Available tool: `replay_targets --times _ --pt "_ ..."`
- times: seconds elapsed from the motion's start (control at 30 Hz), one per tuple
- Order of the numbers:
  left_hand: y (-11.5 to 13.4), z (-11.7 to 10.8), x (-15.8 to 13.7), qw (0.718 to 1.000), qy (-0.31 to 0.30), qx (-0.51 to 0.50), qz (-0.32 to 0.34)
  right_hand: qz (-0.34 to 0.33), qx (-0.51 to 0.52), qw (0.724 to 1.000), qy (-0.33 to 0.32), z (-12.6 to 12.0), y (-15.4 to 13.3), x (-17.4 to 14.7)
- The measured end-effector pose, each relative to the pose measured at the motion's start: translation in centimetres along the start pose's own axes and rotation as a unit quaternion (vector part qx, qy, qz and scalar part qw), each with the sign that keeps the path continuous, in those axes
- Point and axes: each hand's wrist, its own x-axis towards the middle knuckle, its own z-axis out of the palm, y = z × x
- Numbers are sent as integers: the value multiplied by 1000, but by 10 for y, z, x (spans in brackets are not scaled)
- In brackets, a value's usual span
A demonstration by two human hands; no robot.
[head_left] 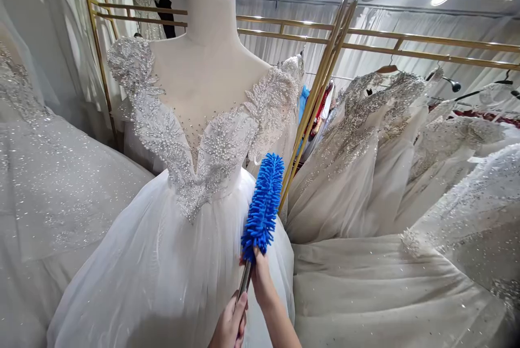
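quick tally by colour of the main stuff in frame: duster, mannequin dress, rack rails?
Blue: 1, the duster head, gripped at its base by the right hand; left hand on the metal handle.
White: 1, the beaded dress on the mannequin.
Gold: 1, the rack.
Total: 3

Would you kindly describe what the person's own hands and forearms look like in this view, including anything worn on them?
Both are bare: the left hand and the right hand show no gloves, rings or watch. The visible right forearm has no sleeve. Only part of the left hand shows at the bottom edge.
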Motion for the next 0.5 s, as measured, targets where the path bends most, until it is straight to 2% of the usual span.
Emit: replay_targets --times 0.07,0.17,0.27,0.4,0.5 --pt "0 -2 0 1000 2 -8 9 -6 -2 1000 -18 7 -5 6" --pt "0 -5 1 1000 17 -10 18 33 8 999 -42 11 -8 8" --pt "-1 -4 0 1000 18 -22 7 62 18 997 -39 12 -12 1" --pt "4 4 -2 994 -22 -107 -13 66 -27 993 -99 17 -30 -9" --pt "7 11 7 984 -64 -167 -16 62 -76 989 -114 19 -35 2"
